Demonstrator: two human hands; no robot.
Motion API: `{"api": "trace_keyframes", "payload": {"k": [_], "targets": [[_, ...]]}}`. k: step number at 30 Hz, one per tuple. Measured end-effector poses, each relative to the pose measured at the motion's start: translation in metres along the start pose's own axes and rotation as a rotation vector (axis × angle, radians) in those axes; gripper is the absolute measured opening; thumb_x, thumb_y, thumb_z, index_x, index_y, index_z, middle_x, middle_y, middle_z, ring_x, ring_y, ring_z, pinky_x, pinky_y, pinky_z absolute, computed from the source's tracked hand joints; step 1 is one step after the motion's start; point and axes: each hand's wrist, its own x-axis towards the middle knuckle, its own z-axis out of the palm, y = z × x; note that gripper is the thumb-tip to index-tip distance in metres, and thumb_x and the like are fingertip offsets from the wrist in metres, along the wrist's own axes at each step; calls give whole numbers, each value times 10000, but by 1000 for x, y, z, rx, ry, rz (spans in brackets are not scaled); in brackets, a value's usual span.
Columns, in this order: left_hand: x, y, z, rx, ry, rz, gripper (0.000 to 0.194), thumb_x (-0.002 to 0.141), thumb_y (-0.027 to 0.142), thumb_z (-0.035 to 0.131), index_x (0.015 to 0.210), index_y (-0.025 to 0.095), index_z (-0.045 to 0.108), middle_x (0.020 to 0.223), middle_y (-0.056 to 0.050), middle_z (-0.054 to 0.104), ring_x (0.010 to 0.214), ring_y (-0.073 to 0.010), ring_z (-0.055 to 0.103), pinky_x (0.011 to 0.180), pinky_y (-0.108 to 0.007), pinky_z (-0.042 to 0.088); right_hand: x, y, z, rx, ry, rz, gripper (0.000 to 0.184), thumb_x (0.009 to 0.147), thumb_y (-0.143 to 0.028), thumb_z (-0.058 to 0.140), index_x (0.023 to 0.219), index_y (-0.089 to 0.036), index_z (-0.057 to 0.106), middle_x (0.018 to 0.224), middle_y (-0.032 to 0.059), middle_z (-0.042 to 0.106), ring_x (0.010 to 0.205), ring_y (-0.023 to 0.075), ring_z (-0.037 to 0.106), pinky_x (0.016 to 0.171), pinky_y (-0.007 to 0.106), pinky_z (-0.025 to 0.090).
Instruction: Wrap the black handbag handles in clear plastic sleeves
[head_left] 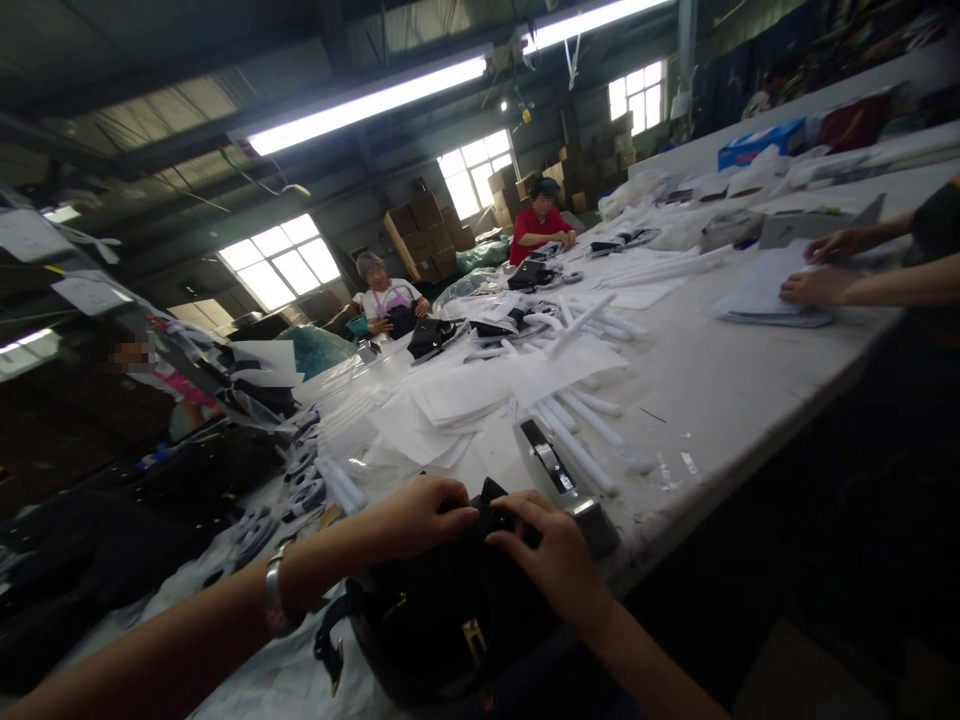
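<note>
A black handbag [431,625] with gold-coloured hardware stands at the table's near edge, low in the head view. My left hand [420,517], below a wrist with a silver bracelet [276,588], pinches the dark material at the bag's top. From the right, my right hand [551,555] grips the same upper part, thumb and fingers closed close to my left fingertips. The exact piece between the fingers is too dark to make out. Just beyond my right hand sits a grey tape dispenser [566,485]. A strap with a buckle [330,640] hangs at the bag's left side.
White paper sheets [457,395] and white rolled tubes [577,425] cover the table's middle. Black bags [431,337] lie farther back. At right, another person's hands [821,285] rest on a paper stack [772,295]. Two co-workers sit across the table. Dark goods [112,540] are piled at left.
</note>
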Motion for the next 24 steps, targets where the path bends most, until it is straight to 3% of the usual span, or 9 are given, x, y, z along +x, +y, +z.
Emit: {"api": "trace_keyframes", "payload": {"k": [9,12,15,19,24], "targets": [[1,3,14,20,103,20,253,876,362,545,786,167,679,650,6,635,626,-143,552,569,-231,363,1,-3,5,2,47,91,254,746,-219,767,990,-215,699,873,-1,652,689,148,610,704,281,510],[-5,4,17,58,209,100,194,890,352,576,950,204,686,847,-26,712,784,-185,626,699,-260,434,2,-6,3,-38,52,83,234,741,-200,753,969,-215,701,880,2,652,671,145,601,700,288,507],[-8,4,24,22,240,220,308,845,373,673,1125,247,647,1043,-42,702,937,-213,637,813,-288,461,1,-8,0,-43,26,107,190,735,-183,730,919,-220,706,831,-14,642,660,143,593,657,275,491],[-4,-1,37,16,233,247,343,795,440,729,1063,229,694,944,-37,691,836,-196,655,740,-265,467,-1,-7,-9,30,-17,124,204,716,-162,712,908,-227,696,814,-27,635,656,135,590,631,259,485],[-1,-9,42,64,313,196,271,836,379,692,1069,240,697,976,-46,698,856,-213,666,745,-280,478,-3,-11,-18,210,-128,133,61,760,-169,684,773,-218,718,864,-3,668,841,172,659,743,263,532]]}}
